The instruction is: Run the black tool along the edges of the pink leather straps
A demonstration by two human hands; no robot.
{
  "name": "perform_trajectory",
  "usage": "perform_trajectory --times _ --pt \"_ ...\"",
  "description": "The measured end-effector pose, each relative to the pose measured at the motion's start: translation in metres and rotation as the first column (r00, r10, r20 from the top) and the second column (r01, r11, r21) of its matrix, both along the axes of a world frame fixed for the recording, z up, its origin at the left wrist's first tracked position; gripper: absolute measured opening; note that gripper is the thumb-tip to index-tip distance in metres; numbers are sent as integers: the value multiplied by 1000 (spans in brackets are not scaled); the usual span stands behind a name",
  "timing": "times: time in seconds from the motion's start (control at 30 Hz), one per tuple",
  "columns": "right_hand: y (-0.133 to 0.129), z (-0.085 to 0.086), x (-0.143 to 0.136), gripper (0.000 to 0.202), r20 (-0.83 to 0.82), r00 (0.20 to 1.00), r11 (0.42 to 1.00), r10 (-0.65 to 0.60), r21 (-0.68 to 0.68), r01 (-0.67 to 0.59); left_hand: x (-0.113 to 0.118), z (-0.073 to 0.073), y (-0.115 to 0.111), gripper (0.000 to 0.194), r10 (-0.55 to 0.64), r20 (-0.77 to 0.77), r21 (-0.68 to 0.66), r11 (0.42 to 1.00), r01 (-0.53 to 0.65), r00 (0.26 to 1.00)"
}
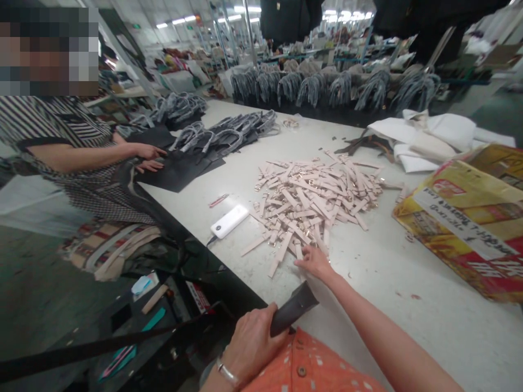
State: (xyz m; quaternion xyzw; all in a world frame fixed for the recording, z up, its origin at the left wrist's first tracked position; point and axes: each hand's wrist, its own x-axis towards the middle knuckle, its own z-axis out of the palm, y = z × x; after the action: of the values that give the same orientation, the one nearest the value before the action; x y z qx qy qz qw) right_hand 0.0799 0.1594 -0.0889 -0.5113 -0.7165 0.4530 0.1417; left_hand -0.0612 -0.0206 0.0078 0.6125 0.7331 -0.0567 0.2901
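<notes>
My left hand (254,338), with a silver bracelet at the wrist, is closed around a dark, folded or rolled strip (296,307) that looks like leather. The strip is held just over the table's near edge, in front of an orange top. My right hand (317,264) reaches to the near side of a heap of pale pink straps (314,196) with small gold-coloured metal buckles. Its thumb and fingers are apart, at the ends of the nearest straps. Whether its fingertips touch a strap is hard to make out.
A white power bank (231,221) with a cable lies left of the heap. At right stands a yellow and red carton (461,223), with white sheets (429,136) behind it. Across the table, a co-worker's hands (150,159) rest on black panels (180,171) near grey wrapped handles (229,133).
</notes>
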Motion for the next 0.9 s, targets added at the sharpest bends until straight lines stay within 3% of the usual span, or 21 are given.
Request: perform_trajectory --times 0.1,0.17,0.27,0.37,0.53,0.63,0.7,0.8,0.9 --pt "0 -9 -5 13 66 998 1000 -21 6 21 -3 2 -4 25 23 12 -1 1000 -22 1000" --pt "-3 -9 6 18 67 998 1000 10 -1 -10 -5 5 -5 24 40 16 2 999 -40 999" --pt "-14 -3 41 32 60 994 996 89 -38 -87 -8 7 -4 26 59 31 13 998 -59 998" --pt "-32 4 86 31 107 982 987 156 -58 -150 -11 4 -3 28 57 44 14 998 -58 997" --pt "-69 2 132 23 284 954 995 99 -5 -102 -10 -7 5 25 -17 11 17 1000 16 1000" --pt "-86 -5 133 28 329 944 985 -5 164 -52 -7 -12 10 26 -80 -3 22 997 80 997" --pt "-93 -11 129 39 264 964 948 -22 312 -64 -4 -12 14 27 -127 -14 11 992 127 992" --pt "-96 -18 119 45 100 991 904 93 408 -126 0 -11 19 26 -193 -29 -12 981 193 981" --pt "-94 -24 111 30 -34 988 902 153 413 -125 4 -9 24 24 -232 -53 -61 972 228 971"
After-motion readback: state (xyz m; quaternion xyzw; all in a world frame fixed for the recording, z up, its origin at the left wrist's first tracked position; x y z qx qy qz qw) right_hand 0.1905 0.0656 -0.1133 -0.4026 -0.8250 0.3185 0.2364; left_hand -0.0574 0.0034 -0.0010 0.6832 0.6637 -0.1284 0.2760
